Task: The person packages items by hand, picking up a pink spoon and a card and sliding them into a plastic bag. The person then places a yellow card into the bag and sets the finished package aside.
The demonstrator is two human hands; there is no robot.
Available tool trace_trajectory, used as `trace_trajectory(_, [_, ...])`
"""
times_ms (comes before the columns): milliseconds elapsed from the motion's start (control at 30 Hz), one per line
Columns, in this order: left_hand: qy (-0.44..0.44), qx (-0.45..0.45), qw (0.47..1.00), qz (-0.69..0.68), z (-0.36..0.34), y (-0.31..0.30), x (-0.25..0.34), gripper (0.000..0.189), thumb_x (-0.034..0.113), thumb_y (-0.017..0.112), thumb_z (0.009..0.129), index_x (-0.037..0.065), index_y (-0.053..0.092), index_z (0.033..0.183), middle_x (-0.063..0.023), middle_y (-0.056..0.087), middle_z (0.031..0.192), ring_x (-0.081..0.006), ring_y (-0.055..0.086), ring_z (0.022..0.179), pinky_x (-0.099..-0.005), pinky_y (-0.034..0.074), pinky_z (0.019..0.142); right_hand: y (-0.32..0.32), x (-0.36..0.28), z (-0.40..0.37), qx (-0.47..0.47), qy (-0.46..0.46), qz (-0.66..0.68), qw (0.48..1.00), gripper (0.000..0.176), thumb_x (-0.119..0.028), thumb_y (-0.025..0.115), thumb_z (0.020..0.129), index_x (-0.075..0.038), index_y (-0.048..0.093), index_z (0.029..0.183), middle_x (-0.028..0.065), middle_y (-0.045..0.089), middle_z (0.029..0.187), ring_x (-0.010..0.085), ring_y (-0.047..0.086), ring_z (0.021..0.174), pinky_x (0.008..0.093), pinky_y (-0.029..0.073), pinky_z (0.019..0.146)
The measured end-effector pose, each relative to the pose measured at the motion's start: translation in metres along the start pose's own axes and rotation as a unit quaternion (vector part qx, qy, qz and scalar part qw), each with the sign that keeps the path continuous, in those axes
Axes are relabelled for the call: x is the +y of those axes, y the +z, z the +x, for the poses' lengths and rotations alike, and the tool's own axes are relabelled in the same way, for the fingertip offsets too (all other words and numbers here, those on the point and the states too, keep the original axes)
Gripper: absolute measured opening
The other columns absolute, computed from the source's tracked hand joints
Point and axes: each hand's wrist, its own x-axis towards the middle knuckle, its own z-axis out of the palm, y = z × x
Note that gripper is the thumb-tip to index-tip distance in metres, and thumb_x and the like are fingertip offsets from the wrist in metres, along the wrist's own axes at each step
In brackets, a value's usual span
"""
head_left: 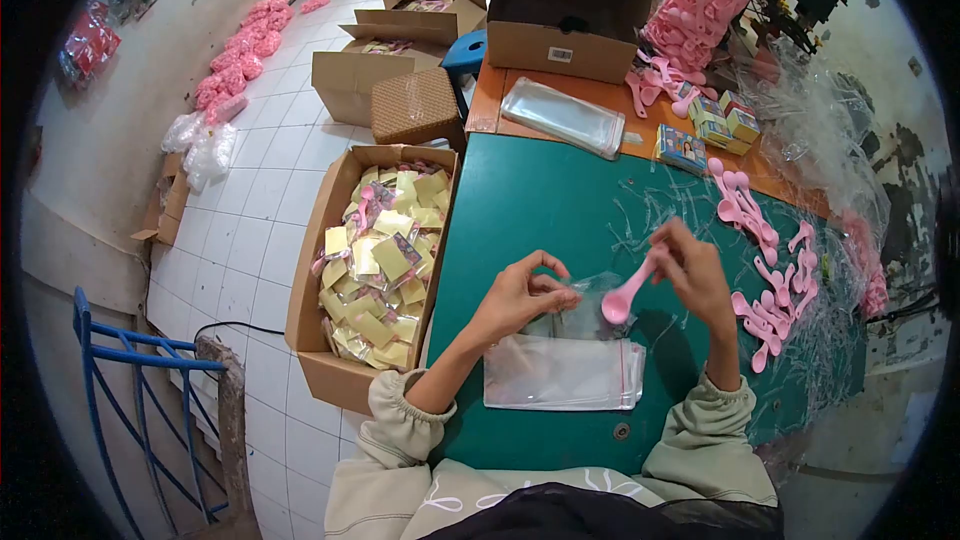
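Observation:
My right hand point(692, 272) pinches the handle end of a pink plastic spoon point(620, 304), its bowl pointing down and left. My left hand point(520, 298) has thumb and forefinger closed on the edge of a clear plastic bag point(590, 318). In this view the spoon's bowl overlaps the bag. Just below both hands lies a stack of clear plastic bags point(562, 374), flat on the green table point(490, 210). To the right of my right hand, loose pink spoons point(768, 310) lie in a spread group, with more spoons point(740, 202) in a row farther back.
On the left stands a cardboard box point(318, 340) of bagged yellow-card packets point(385, 265). The orange tabletop behind bears another bag stack point(562, 116), an open carton point(560, 48), small yellow boxes point(712, 125) and a big bag of pink spoons point(700, 10). Plastic scraps point(825, 380) litter the right edge.

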Motion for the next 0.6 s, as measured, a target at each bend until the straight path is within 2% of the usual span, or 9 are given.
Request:
trace_trajectory(167, [-0.039, -0.024, 0.999, -0.004, -0.002, 0.003, 0.014, 0.029, 0.012, 0.065, 0.084, 0.000, 0.050, 0.105, -0.0130, 0.068, 0.087, -0.0133, 0.064, 0.082, -0.0242, 0.051, 0.070, 0.006, -0.016, -0.001, 0.211, -0.027, 0.114, 0.970, 0.012, -0.002, 0.052, 0.089, 0.000, 0.045, 0.099, 0.0084, 0.060, 0.072, 0.0117, 0.060, 0.062, 0.0234, 0.048, 0.055])
trace_trajectory(200, [-0.042, -0.036, 0.998, 0.008, -0.002, 0.004, 0.015, 0.029, 0.011, 0.064, 0.084, 0.000, 0.049, 0.107, -0.0137, 0.068, 0.089, -0.0142, 0.065, 0.084, -0.0243, 0.052, 0.072, 0.010, -0.015, -0.002, 0.210, -0.049, 0.126, 0.968, 0.014, -0.003, 0.054, 0.089, -0.001, 0.044, 0.099, 0.0091, 0.061, 0.074, 0.0121, 0.060, 0.063, 0.0233, 0.048, 0.055])
trace_trajectory(300, [-0.037, -0.042, 0.998, -0.017, -0.003, 0.007, 0.015, 0.029, 0.012, 0.063, 0.085, -0.001, 0.051, 0.108, -0.0106, 0.068, 0.085, -0.0104, 0.062, 0.076, -0.0225, 0.050, 0.068, 0.015, -0.023, -0.007, 0.163, -0.049, 0.124, 0.978, 0.016, -0.003, 0.057, 0.087, -0.001, 0.044, 0.097, 0.0091, 0.061, 0.075, 0.0118, 0.060, 0.063, 0.0231, 0.048, 0.056])
trace_trajectory(400, [-0.053, -0.048, 0.997, -0.035, -0.002, 0.007, 0.012, 0.036, 0.014, 0.062, 0.086, 0.001, 0.049, 0.117, -0.0102, 0.067, 0.090, -0.0114, 0.063, 0.079, -0.0247, 0.051, 0.069, 0.018, -0.022, -0.007, 0.139, -0.064, 0.124, 0.980, 0.017, -0.004, 0.058, 0.087, -0.001, 0.044, 0.097, 0.0090, 0.062, 0.074, 0.0119, 0.061, 0.064, 0.0232, 0.048, 0.056])
trace_trajectory(500, [-0.052, -0.057, 0.997, -0.011, 0.000, 0.006, 0.011, 0.036, 0.016, 0.061, 0.088, 0.001, 0.049, 0.119, -0.0096, 0.067, 0.093, -0.0108, 0.061, 0.084, -0.0251, 0.050, 0.075, 0.022, -0.023, -0.007, 0.131, -0.043, 0.129, 0.982, 0.017, -0.004, 0.060, 0.086, -0.001, 0.046, 0.095, 0.0086, 0.062, 0.073, 0.0122, 0.062, 0.066, 0.0240, 0.049, 0.057])
trace_trajectory(600, [-0.005, -0.054, 0.998, 0.012, 0.002, 0.006, 0.010, 0.035, 0.018, 0.058, 0.090, 0.000, 0.050, 0.118, -0.0106, 0.066, 0.098, -0.0115, 0.060, 0.090, -0.0255, 0.048, 0.082, 0.033, -0.019, -0.005, 0.131, -0.061, 0.085, 0.986, 0.017, -0.005, 0.062, 0.084, 0.000, 0.048, 0.091, 0.0091, 0.063, 0.073, 0.0127, 0.063, 0.067, 0.0247, 0.050, 0.060])
